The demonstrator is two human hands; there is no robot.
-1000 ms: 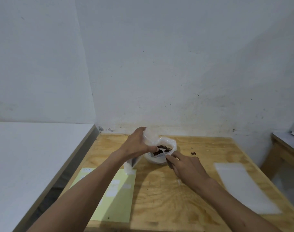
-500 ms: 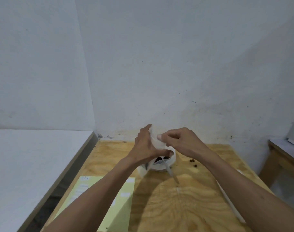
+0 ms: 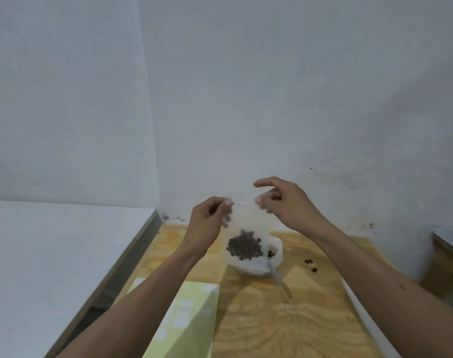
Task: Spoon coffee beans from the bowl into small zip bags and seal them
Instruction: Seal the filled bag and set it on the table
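A small clear zip bag (image 3: 246, 223) hangs upright above the table, with a dark clump of coffee beans (image 3: 244, 248) in its bottom. My left hand (image 3: 207, 223) pinches the bag's top left corner. My right hand (image 3: 284, 205) pinches the top right corner, its other fingers spread. Behind the bag sits the white bowl (image 3: 275, 257), mostly hidden, with a few beans showing inside. The spoon (image 3: 278, 279) leans out of the bowl, its handle resting toward me on the wood.
A few loose beans (image 3: 310, 264) lie on the wooden table (image 3: 297, 332) right of the bowl. A pale green sheet (image 3: 189, 319) lies at the front left, a white sheet (image 3: 364, 319) at the right. A white counter (image 3: 52, 267) stands left, another table edge (image 3: 450, 244) far right.
My right hand left the spoon in the bowl and rose to the bag's top. Both hands lifted the bag up in front of the bowl, held by its upper corners.
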